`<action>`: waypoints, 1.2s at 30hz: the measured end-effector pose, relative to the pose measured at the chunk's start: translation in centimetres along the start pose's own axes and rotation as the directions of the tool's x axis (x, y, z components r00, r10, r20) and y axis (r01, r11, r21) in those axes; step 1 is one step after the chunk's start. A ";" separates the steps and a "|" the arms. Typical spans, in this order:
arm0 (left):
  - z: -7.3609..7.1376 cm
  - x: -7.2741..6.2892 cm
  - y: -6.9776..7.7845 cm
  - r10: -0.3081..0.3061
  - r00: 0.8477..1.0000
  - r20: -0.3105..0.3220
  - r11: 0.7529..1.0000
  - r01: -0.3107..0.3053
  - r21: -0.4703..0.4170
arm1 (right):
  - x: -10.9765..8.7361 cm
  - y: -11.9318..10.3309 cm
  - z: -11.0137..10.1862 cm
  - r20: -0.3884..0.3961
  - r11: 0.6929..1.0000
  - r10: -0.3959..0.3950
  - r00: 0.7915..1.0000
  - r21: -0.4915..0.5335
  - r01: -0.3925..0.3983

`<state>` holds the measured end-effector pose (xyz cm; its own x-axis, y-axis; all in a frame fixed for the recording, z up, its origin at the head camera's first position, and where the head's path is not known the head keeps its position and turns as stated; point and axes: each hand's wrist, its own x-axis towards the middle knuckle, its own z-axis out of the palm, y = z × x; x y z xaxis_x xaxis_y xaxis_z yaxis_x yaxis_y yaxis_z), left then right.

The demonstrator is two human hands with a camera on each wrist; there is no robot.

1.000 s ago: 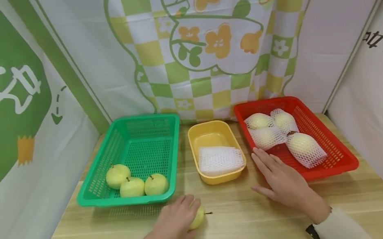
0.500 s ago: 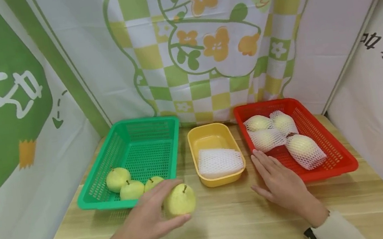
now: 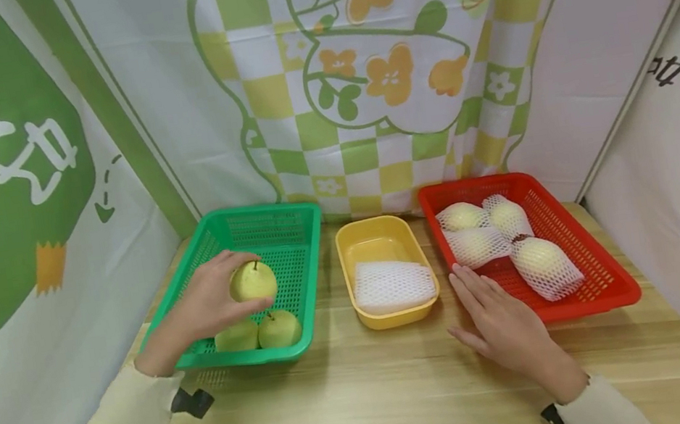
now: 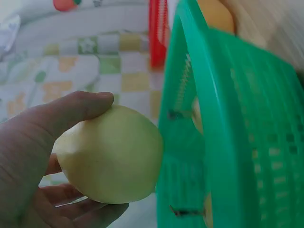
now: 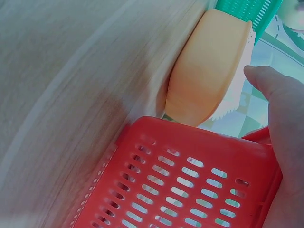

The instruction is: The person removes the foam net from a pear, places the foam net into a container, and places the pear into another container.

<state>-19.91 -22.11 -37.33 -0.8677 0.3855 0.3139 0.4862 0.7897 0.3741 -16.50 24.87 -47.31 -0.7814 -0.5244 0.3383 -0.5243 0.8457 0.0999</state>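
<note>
A yellow-green pear (image 3: 255,283) is held by my left hand (image 3: 210,297) over the green basket (image 3: 313,260). The left wrist view shows thumb and fingers curled round this pear (image 4: 111,156), beside the basket's wall (image 4: 221,118). Two pears, one of them the right-hand pear (image 3: 279,329), lie below in the basket's near end; the hand may hide another. My right hand (image 3: 505,326) lies with straight fingers on the near left rim of the red basket (image 3: 582,242). Inside that basket are several pears in white foam nets, such as the netted pear (image 3: 544,266).
Between the baskets stands a yellow tray (image 3: 376,232) with a stack of white foam nets (image 3: 392,283) in it. All three containers stand on a wooden table (image 3: 369,405). A printed curtain (image 3: 374,89) hangs behind them, and white side walls flank the table.
My left hand has lifted the pear off the table in front and carried it left and away from me, over the green basket. My right hand has stayed on the red basket's rim.
</note>
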 end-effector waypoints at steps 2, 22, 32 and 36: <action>-0.1 0.6 -1.5 -0.029 0.998 0.054 1.000 0.029 0.009 | 0.0 0.0 0.0 0.000 1.000 0.001 1.000 -0.001 -0.001; 2.2 3.1 -6.1 -0.221 0.910 0.351 0.975 0.208 0.076 | 0.1 0.0 0.1 0.001 1.000 0.012 1.000 -0.002 -0.012; 3.5 3.4 -5.6 -0.192 0.883 0.429 0.980 0.151 0.127 | 0.0 0.0 0.2 -0.011 1.000 0.008 1.000 0.004 -0.008; 3.3 3.2 -5.7 -0.214 0.873 0.438 0.977 0.183 0.113 | 0.1 0.0 0.1 -0.017 1.000 0.005 1.000 0.003 -0.005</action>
<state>-25.81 -23.75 -41.33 -0.9072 0.3763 -0.1881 0.3042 0.8957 0.3243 -16.59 24.82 -47.42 -0.7779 -0.5184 0.3551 -0.5216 0.8479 0.0952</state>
